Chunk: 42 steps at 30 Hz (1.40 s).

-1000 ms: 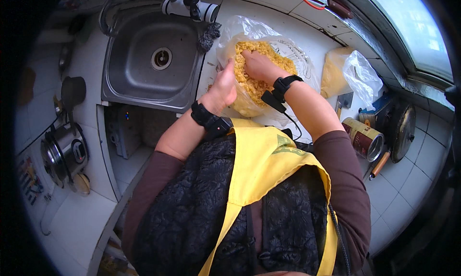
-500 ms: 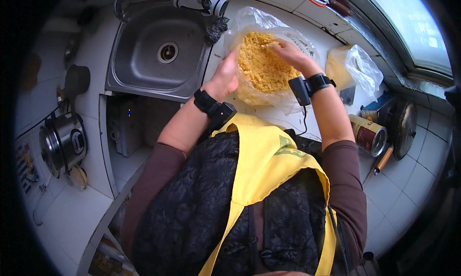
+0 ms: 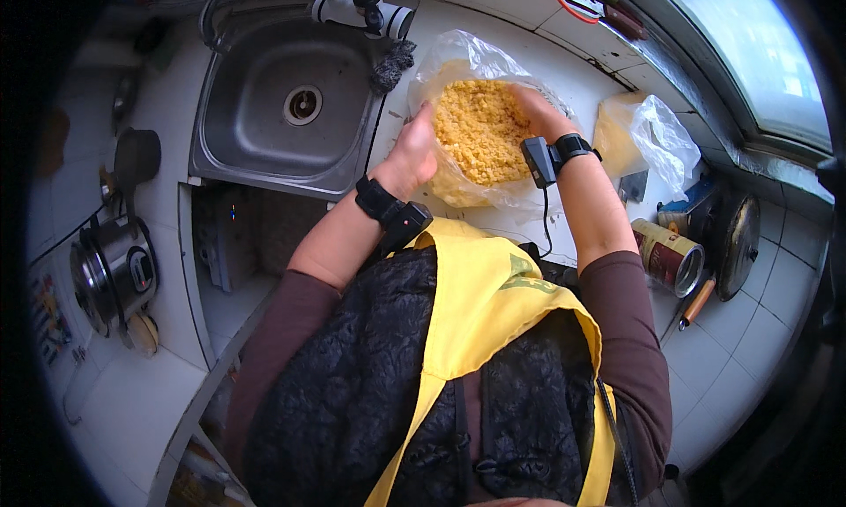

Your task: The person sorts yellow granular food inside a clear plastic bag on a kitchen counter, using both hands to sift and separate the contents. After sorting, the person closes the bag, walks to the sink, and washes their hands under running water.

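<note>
A clear plastic bag (image 3: 476, 50) stands wide-mouthed on the white counter, filled with yellow, crumbly grain-like food (image 3: 480, 128). My left hand (image 3: 414, 152) grips the bag's left side, its fingertips partly hidden by the plastic. At the bag's right side, my right hand (image 3: 539, 115) reaches into the mouth beside the crumbly food. Its fingers are sunk out of sight, so their pose does not show. Both wrists wear black straps with small boxes, and a cable hangs from the right one.
To the left is a steel sink (image 3: 256, 75) with a dark scrubber (image 3: 392, 66) on its right edge. A second bag of yellowish stuff (image 3: 621, 128), a tin can (image 3: 667, 257) and a dark pan (image 3: 738, 242) lie right. Far left stands a steel cooker (image 3: 115, 269).
My right hand has moved from over the middle of the food to the bag's right inner side, its fingers now hidden. The left hand keeps its place on the bag.
</note>
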Motion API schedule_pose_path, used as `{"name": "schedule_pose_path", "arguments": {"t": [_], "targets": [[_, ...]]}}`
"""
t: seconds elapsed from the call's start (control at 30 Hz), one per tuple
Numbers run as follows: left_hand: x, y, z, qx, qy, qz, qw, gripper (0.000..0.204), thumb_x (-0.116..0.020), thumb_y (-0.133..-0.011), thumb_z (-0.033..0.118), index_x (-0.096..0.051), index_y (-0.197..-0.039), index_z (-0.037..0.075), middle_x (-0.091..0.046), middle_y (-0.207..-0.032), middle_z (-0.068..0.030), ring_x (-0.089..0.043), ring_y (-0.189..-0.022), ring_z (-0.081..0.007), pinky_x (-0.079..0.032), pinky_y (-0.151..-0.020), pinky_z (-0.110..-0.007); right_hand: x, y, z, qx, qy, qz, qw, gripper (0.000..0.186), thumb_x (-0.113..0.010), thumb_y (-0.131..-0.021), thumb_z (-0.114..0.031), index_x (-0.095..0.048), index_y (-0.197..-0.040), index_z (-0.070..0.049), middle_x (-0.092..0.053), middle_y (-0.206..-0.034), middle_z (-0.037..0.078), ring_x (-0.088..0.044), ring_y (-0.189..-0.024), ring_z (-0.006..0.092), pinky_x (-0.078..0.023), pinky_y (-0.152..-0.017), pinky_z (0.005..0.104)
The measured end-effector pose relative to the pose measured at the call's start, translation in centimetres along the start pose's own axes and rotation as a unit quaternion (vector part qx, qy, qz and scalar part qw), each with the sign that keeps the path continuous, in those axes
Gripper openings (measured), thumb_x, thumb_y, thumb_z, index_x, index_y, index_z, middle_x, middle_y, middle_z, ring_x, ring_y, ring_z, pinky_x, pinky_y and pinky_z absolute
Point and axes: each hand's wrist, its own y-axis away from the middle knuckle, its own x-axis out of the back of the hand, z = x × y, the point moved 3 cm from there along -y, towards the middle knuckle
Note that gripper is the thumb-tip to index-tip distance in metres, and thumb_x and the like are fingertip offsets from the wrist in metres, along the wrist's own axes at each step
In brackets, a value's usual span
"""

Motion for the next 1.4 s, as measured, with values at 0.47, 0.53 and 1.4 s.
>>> {"name": "schedule_pose_path", "arguments": {"t": [0.47,0.53,1.4], "targets": [[0.3,-0.8,-0.3,-0.01,-0.003,-0.018,1.0,0.051,-0.028,-0.103,0.038,-0.039,-0.136,0.001,-0.049,-0.134,-0.0141,-0.05,-0.121,-0.0277,-0.041,-0.102,-0.042,-2.9,-2.7,-0.9,-0.043,0.026,-0.098,0.994,0.048,-0.057,-0.087,-0.045,-0.059,-0.123,-0.013,-0.064,-0.116,0.005,-0.061,-0.099,0.0174,-0.047,-0.087,0.0317],[0.1,-0.4,0.0,-0.007,-0.007,-0.011,1.0,0.051,-0.027,-0.103,0.039,-0.04,-0.135,0.002,-0.05,-0.134,-0.0136,-0.05,-0.121,-0.0273,-0.041,-0.102,-0.042,-3.4,-1.5,-1.4,-0.031,0.072,-0.12,0.99,0.05,-0.06,-0.085,-0.046,-0.059,-0.122,-0.012,-0.064,-0.115,0.006,-0.062,-0.1,0.019,-0.047,-0.087,0.0319],[-0.5,0.2,-0.1,-0.022,0.022,0.013,0.999,0.051,-0.027,-0.103,0.039,-0.036,-0.139,0.004,-0.046,-0.138,-0.0115,-0.047,-0.124,-0.026,-0.039,-0.104,-0.041,-5.7,-2.5,1.8,0.351,0.721,0.004,0.598,0.019,-0.052,-0.083,-0.012,-0.064,-0.095,-0.004,-0.066,-0.084,0.015,-0.064,-0.077,0.0372,-0.053,-0.071,0.0438]]}}
